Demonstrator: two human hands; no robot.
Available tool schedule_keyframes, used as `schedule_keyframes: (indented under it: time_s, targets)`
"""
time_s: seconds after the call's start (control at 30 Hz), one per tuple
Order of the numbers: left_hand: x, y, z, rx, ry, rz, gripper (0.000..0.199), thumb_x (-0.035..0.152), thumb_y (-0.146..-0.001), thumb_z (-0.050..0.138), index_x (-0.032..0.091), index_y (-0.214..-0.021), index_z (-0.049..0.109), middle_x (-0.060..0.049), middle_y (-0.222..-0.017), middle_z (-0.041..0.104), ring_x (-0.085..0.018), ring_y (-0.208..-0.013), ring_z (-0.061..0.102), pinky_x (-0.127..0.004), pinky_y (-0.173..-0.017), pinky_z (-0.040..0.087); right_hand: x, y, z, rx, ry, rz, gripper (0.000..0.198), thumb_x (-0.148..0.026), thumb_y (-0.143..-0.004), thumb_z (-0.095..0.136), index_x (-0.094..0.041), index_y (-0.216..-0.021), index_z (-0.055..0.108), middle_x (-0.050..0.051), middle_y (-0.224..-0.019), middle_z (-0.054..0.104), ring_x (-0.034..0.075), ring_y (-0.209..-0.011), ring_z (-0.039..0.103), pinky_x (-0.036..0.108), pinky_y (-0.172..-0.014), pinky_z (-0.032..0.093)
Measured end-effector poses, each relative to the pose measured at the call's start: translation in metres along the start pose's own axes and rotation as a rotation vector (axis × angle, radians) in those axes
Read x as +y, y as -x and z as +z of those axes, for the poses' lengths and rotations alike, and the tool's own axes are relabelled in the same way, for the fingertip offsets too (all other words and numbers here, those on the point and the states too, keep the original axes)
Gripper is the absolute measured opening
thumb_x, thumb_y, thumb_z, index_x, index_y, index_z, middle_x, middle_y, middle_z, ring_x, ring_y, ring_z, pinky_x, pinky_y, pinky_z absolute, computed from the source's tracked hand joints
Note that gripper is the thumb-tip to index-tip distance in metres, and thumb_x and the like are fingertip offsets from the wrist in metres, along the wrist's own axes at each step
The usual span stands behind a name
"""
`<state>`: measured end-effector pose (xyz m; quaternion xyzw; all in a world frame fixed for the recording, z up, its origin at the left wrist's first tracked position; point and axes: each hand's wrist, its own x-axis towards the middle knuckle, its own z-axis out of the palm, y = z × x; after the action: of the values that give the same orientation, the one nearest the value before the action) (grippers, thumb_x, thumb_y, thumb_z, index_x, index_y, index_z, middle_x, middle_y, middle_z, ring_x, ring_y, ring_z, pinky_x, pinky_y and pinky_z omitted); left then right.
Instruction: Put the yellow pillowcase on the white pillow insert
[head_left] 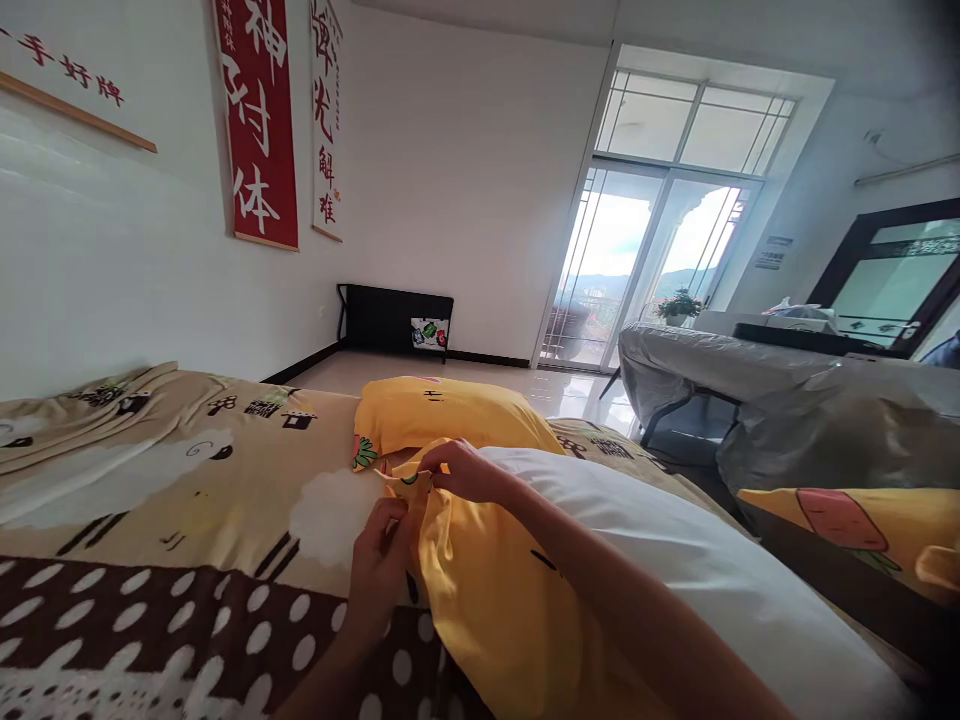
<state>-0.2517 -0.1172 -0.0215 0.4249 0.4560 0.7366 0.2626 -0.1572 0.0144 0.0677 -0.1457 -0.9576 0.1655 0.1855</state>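
Note:
A yellow pillowcase (480,590) with a cartoon print is drawn partway over a white pillow (675,550) that lies on the bed in front of me. My left hand (379,565) pinches the edge of the pillowcase from below, at the near left of the pillow's end. My right hand (461,470) grips the same edge from above, its forearm resting across the white pillow. A second pillow (442,410), fully in a yellow case, lies just beyond my hands.
The bed is covered by a beige sheet (187,470) with sheep prints and a brown dotted border. A covered table (720,370) stands at the right, a black rack (394,320) by the far wall, glass balcony doors (645,270) behind. More yellow fabric (862,530) lies at right.

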Motion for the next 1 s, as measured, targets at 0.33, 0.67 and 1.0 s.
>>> schedule_keyframes:
  time_s: [0.33,0.67,1.0]
  targets:
    - [-0.032,0.01,0.007,-0.044,0.284,-0.153,0.032,0.045,-0.08,0.063,0.016,-0.071,0.052,0.001,-0.07,0.048,-0.01,-0.064,0.044,-0.019,-0.058,0.038,-0.004,0.009,-0.001,0.182,-0.31,0.067,0.007,-0.02,-0.077,0.062,-0.016,-0.072,0.064,-0.001,-0.07,0.065,0.011,-0.067,0.053,0.022,-0.067,0.04]
    - [-0.025,0.014,0.017,0.032,0.436,-0.309,0.035,0.043,-0.068,0.073,0.016,-0.068,0.051,0.004,-0.065,0.049,-0.008,-0.058,0.044,-0.019,-0.054,0.039,0.002,0.045,0.008,-0.024,-0.346,0.433,0.015,-0.02,-0.073,0.056,-0.014,-0.061,0.063,-0.001,-0.054,0.057,0.009,-0.049,0.048,0.021,-0.048,0.033]
    - [-0.02,0.004,0.004,0.026,-0.089,-0.197,0.032,0.048,-0.062,0.068,0.017,-0.071,0.065,-0.007,-0.078,0.065,-0.025,-0.085,0.057,-0.034,-0.078,0.045,0.011,0.037,0.048,0.141,-0.442,0.469,0.016,-0.021,-0.069,0.064,-0.015,-0.058,0.054,-0.006,-0.052,0.046,0.006,-0.051,0.038,0.021,-0.05,0.028]
